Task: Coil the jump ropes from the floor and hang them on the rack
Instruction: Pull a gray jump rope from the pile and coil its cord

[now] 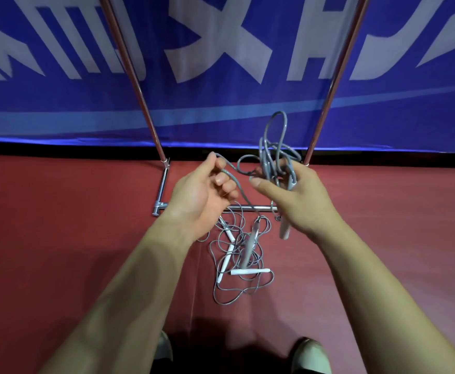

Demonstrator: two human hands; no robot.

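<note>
The right hand (302,195) curls its fingers round upright loops of a thin grey jump rope (266,160), its white handle (284,229) hanging downward. The left hand (202,190) pinches the cord. More tangled ropes (245,271) lie on the red floor (59,238) beside the chrome rack (248,208), before a blue banner (221,117).

shiny chrome metal rack (250,208), matt red floor (59,211)

The blue banner (221,117) has big white signs (204,49). Their tops are cut off, so they cannot be read for sure.
</note>
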